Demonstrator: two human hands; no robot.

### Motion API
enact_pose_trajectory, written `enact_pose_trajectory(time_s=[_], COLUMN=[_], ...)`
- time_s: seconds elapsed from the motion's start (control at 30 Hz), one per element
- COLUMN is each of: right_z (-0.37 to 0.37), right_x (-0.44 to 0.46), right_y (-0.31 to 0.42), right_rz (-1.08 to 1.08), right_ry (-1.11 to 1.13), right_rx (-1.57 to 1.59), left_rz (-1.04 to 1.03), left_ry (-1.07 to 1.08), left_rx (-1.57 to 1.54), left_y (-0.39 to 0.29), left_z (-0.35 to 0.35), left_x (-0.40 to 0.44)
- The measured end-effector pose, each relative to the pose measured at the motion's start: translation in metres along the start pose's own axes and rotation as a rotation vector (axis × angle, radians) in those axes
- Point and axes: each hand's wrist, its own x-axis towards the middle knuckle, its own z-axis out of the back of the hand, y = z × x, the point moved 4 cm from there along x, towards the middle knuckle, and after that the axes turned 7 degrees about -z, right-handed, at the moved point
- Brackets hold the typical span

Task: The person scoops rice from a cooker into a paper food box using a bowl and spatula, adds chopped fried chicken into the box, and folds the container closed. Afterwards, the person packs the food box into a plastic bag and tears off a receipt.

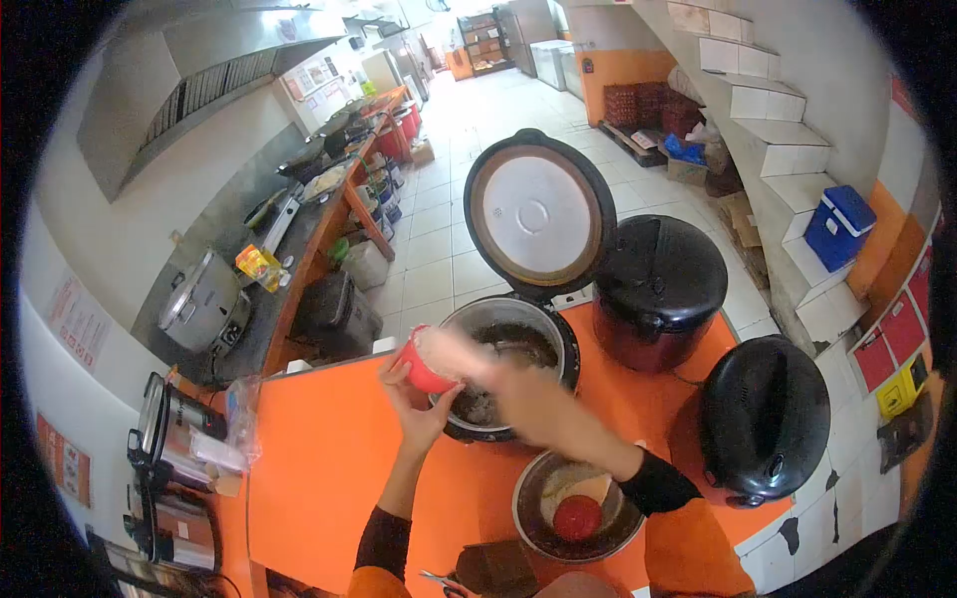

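Note:
My left hand (423, 411) holds a red cup (427, 371) tilted at the left rim of an open rice cooker (513, 334). Across the cooker reaches my right hand (523, 394), smeared by motion, with a blurred pale thing (456, 351) running from it to the cup's mouth. Dark residue and some pale bits show inside the cooker's pot, and its round lid (538, 214) stands raised behind. Under my right forearm is a metal bowl (531, 543) with a red object (577, 518) and a pale paddle-like piece (594, 488) in it.
Two closed black cookers (660, 284) (766, 419) stand at the right of the orange table (329, 468). Scissors (444, 581) lie at its near edge. More cookers (179, 439) are at the left, beside a dark counter (274, 299). A grey bin (337, 311) stands beyond the table.

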Motion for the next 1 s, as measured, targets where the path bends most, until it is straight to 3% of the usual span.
enact_pose_trajectory(time_s=[0.07, 0.1, 0.17, 0.23, 0.33, 0.4, 0.5, 0.6, 0.63, 0.67, 0.8, 0.87, 1.0], right_z=[-0.03, -0.024, 0.003, 0.005, -0.002, 0.003, 0.051, 0.103, 0.119, 0.131, 0.142, 0.14, 0.125], right_x=[-0.008, -0.003, 0.001, 0.005, 0.011, 0.021, 0.045, 0.079, 0.092, 0.101, 0.128, 0.126, 0.102], right_y=[-0.006, -0.01, -0.025, -0.049, -0.068, -0.061, -0.05, -0.062, -0.067, -0.072, -0.152, -0.163, -0.112], right_rz=[-0.194, -0.103, -0.333, -0.336, -0.249, -0.252, -0.301, -0.34, -0.231, -0.331, -0.563, -0.587, -0.315], right_ry=[0.18, 0.194, 0.268, 0.244, 0.345, 0.27, -0.096, -0.4, -0.566, -0.659, -0.46, -0.491, -0.628], right_rx=[0.232, 0.21, -0.027, -0.199, -0.468, -0.5, -0.315, -0.273, -0.376, -0.41, -0.431, -0.466, -0.375], left_rz=[0.001, 0.112, 0.231, 0.437, 0.566, 0.609, 0.68, 0.687, 0.681, 0.639, 0.625, 0.692, 0.718], left_ry=[0.011, -0.052, -0.138, -0.264, -0.353, -0.357, -0.46, -0.466, -0.469, -0.471, -0.515, -0.62, -0.81], left_rx=[-0.008, -0.062, -0.107, -0.26, -0.652, -0.857, -1.037, -0.977, -1.006, -1.092, -1.038, -1.099, -1.049], left_y=[-0.002, 0.001, 0.001, -0.006, -0.025, -0.041, -0.054, -0.096, -0.109, -0.122, -0.144, -0.175, -0.236], left_z=[0.0, 0.004, 0.015, 0.03, 0.035, 0.036, 0.048, 0.053, 0.052, 0.051, 0.073, 0.075, 0.081], left_x=[-0.002, -0.004, -0.009, -0.009, -0.014, -0.017, -0.043, -0.04, -0.039, -0.039, -0.109, -0.126, -0.146])
